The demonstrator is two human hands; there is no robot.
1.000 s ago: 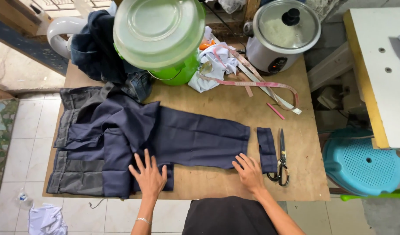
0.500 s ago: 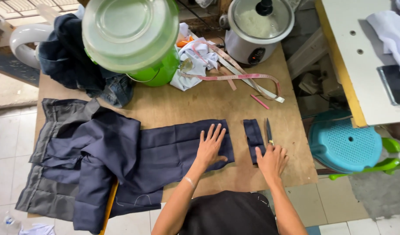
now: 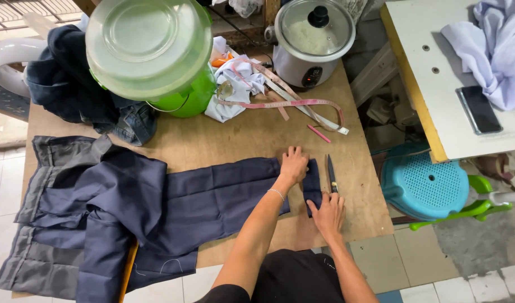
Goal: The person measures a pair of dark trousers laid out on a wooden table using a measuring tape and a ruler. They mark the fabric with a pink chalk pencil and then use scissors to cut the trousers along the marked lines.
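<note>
scissors, black-handled steel (image 3: 331, 178), lie just right of the cut navy cloth strip (image 3: 312, 188), blades pointing away; right hand (image 3: 328, 213) nearer, flat open; left hand (image 3: 294, 165) flat open on the strip.

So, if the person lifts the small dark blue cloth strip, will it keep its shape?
Probably not. The cloth strip lies flat and thin like the trousers beside it, so it would likely droop. It looks light. Under the right hand, it may slide on the wooden table.

Soft, even daylight is illuminating the scene; shadows are staying faint. Mild glare is showing on the green bucket lid (image 3: 141, 45). Focus is holding sharp, with edges bending slightly.
</note>
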